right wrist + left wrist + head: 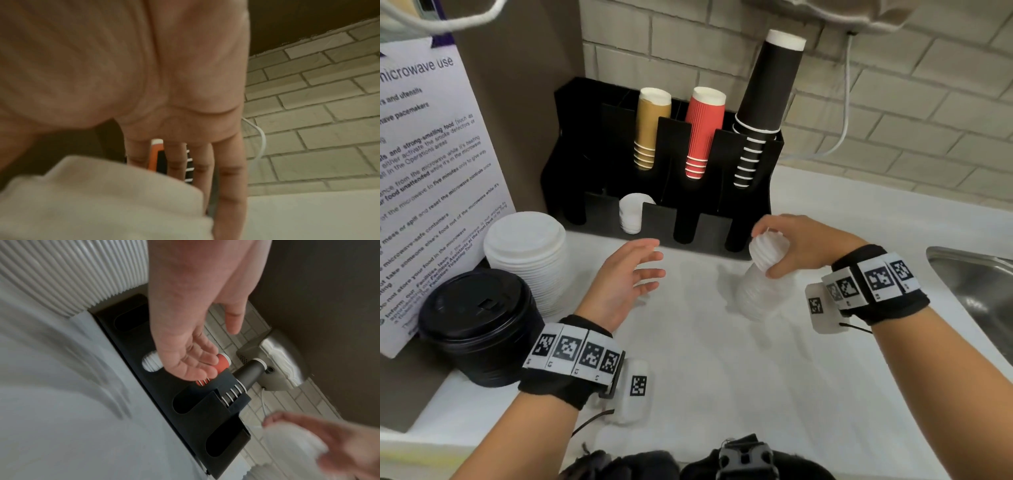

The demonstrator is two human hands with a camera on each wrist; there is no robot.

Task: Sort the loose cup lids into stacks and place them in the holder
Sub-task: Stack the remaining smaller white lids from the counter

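My right hand grips a tall stack of small white lids whose bottom rests on the white counter, just in front of the black holder. The same stack shows blurred under my palm in the right wrist view. My left hand hovers open, palm inward, left of the stack and touches nothing; it looks the same in the left wrist view. One front slot of the holder has a few small white lids in it. A stack of large white lids and a stack of black lids stand at the left.
The holder's back slots carry tan cups, red cups and black cups. A microwave notice leans at the far left. A steel sink lies at the right. A tiled wall with a white cable runs behind.
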